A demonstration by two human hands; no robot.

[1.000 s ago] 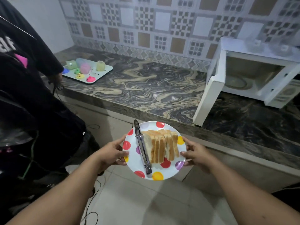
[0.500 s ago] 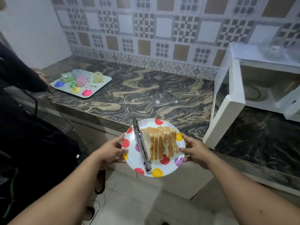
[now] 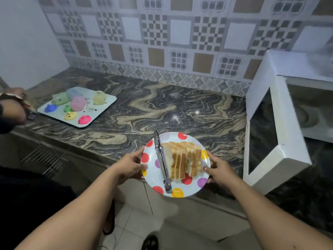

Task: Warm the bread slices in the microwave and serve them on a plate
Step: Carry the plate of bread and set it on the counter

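Nearest the onlooker, the person's left hand (image 3: 130, 164) and right hand (image 3: 219, 169) hold a polka-dot plate (image 3: 153, 170) by its opposite rims, the fingers (image 3: 207, 168) of each curled round the edge, thumbs on top. The plate is carried level at the front edge of the desk (image 3: 162, 109), not set down on it. On the plate stands a row of bread slices (image 3: 182, 159), on edge and leaning together, with metal tongs (image 3: 163, 165) lying just beside them on their left. Whether the bread is warmed cannot be judged from its look. To the right the white microwave (image 3: 288, 69) stands with its door (image 3: 270, 134) swung open; the cavity is blurred, and only a turntable seems to be in it. In my judgement the loading or serving step is in hand, and which one is uncertain. Farther left on the desk sits a tray of coloured cups and moulds (image 3: 77, 105), its contents indistinct. Another person's hand (image 3: 14, 92) enters at the left edge, cut off and blurred.
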